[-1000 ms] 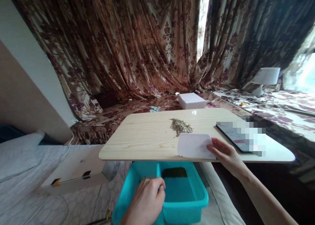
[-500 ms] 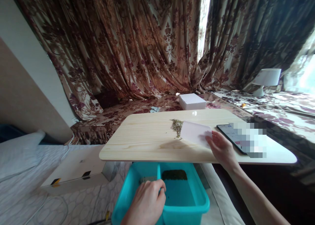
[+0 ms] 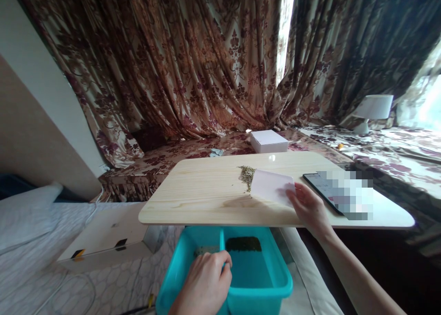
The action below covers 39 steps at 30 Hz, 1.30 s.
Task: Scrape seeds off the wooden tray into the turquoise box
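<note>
My right hand [image 3: 306, 204] pinches a white card [image 3: 272, 186] by its right end. The card is raised at a tilt over the light wood table [image 3: 193, 186], its left edge beside a small pile of greenish grains or seeds [image 3: 247, 176], partly hiding it. My left hand [image 3: 208, 276] is closed over the middle divider of a teal two-compartment bin [image 3: 255, 269] below the table's front edge. Whatever its fingers hold is hidden. Dark green grains [image 3: 244, 243] lie in the bin's right compartment, and some paler grains [image 3: 206, 249] show in the left.
A tablet [image 3: 327, 193], partly blurred out, lies on the table's right side. Behind the table sits a white box [image 3: 268, 141]. A larger white box [image 3: 106, 232] rests on the bed at left. On the right ledge stands a lamp [image 3: 375, 108].
The card has lifted from the table's front edge and moved back beside the pile, hiding more of its right side. In the last half second it barely shifts. The left hand stays in place.
</note>
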{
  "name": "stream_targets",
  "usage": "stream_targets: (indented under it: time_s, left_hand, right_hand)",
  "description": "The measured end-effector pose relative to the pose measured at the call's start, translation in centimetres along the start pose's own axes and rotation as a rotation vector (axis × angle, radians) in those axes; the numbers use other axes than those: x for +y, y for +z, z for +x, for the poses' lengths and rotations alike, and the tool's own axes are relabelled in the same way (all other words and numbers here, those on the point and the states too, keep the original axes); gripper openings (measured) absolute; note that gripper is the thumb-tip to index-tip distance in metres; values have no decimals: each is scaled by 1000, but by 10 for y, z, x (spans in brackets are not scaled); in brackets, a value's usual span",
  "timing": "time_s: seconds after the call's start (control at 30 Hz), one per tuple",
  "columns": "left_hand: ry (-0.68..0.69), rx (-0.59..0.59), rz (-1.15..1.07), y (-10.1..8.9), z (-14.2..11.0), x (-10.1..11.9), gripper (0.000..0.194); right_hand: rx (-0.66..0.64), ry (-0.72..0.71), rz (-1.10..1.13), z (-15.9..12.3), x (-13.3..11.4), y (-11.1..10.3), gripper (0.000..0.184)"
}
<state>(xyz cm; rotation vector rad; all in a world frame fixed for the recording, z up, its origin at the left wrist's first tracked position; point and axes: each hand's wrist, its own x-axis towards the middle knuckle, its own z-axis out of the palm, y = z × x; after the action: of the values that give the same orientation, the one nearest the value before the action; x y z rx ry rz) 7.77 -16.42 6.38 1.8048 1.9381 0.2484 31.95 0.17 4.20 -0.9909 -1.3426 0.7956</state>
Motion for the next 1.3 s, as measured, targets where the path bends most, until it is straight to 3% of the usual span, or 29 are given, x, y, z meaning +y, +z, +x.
stream_targets:
  time_s: [0.3, 0.63, 0.8, 1.0, 1.17, 1.3]
  left_hand:
    - [-11, -5, -6, 1, 0, 0, 29]
    - [4, 5, -18, 1, 1, -3, 28]
    - [6, 14, -16, 0, 0, -4, 28]
    - [53, -27, 49, 9, 1, 15, 29]
    - [84, -114, 124, 24, 7, 35, 31]
    - [80, -88, 111, 29, 6, 35, 30]
  right_hand:
    - [-60, -18, -13, 0, 3, 8, 39]
    - [-155, -6, -15, -22, -14, 11, 35]
    - [-218, 60, 33, -35, -22, 2, 38]
    - [56, 81, 24, -24, -30, -22, 40]
    - [129, 76, 14, -7, -20, -29, 36]
    - [205, 93, -37, -2, -8, -29, 30]
